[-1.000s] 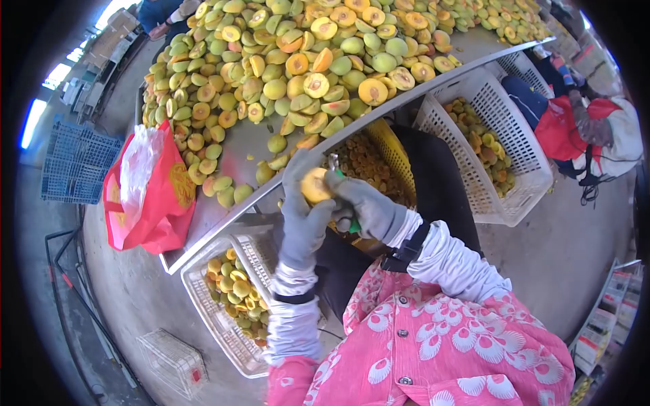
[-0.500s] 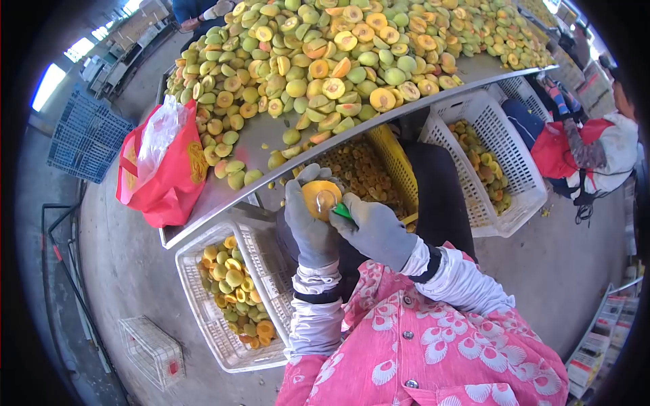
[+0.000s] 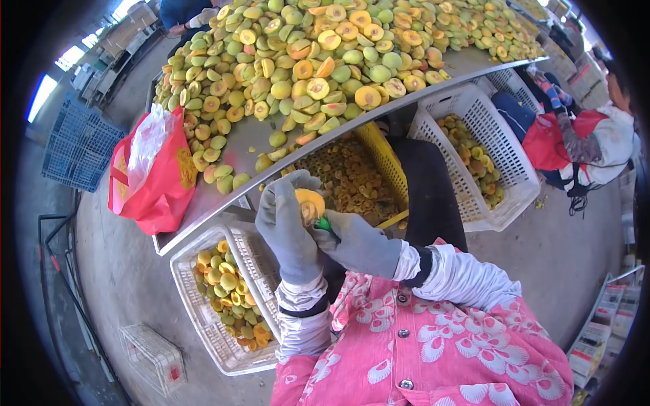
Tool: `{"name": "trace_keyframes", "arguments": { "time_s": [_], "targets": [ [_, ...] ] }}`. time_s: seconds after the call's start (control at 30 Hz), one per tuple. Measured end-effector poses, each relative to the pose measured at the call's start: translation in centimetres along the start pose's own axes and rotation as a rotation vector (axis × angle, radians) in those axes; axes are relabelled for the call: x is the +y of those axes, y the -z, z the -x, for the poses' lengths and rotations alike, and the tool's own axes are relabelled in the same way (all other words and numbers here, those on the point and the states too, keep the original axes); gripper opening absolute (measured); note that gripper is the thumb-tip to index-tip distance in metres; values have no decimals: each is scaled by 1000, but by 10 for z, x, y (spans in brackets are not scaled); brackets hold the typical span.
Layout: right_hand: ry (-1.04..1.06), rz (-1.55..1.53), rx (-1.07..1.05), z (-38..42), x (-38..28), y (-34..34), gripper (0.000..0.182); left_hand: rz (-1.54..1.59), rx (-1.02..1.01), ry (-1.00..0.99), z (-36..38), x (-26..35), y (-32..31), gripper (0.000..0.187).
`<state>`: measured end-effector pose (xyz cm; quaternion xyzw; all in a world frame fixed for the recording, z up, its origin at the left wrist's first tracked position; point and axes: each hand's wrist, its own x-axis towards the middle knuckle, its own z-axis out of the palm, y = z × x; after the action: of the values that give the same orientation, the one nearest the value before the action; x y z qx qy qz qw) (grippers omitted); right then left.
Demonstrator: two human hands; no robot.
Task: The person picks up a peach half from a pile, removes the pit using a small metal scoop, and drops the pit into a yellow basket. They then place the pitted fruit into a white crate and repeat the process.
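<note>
Gloved in grey, my left hand [image 3: 286, 230] is closed around a peach half [image 3: 311, 200], its orange cut face turned towards my other hand. My right hand [image 3: 360, 245], in a matching glove, grips a green-handled pitting tool [image 3: 326, 225] against the fruit. The tool's metal end is mostly hidden by the fruit and my fingers. Both hands are above my lap, just short of the metal table's edge. Below and beyond them, a yellow crate [image 3: 387, 159] holds a brown-orange heap of small pieces.
Halved peaches [image 3: 298, 74] are heaped on the metal table [image 3: 233, 152]. A red bag [image 3: 159, 183] hangs over its left corner. White crates with peach halves stand at left [image 3: 203, 338] and right [image 3: 504, 145]. Another person [image 3: 575, 139] sits at right; blue crates [image 3: 84, 145] stand far left.
Both hands have shifted slightly left and down in view with the peach half. The fruit has tilted, and the tool's metal loop, visible before, is now mostly hidden.
</note>
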<state>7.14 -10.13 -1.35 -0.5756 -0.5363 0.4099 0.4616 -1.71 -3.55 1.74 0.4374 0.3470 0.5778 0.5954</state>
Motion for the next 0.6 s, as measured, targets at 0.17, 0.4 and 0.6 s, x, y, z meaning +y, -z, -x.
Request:
{"name": "trace_keyframes", "arguments": {
  "time_s": [0.17,0.4,0.6],
  "targets": [
    [-603,-457,-353,-4,-9,6,50,-130,-220,271,-21,4,11,32],
    [-431,-298,-252,-14,-32,15,43,-305,-41,-14,-14,12,-6,42],
    [-235,-135,-176,-14,-27,13,37,-344,-1,-109,-9,7,-8,43]
  ]
}}
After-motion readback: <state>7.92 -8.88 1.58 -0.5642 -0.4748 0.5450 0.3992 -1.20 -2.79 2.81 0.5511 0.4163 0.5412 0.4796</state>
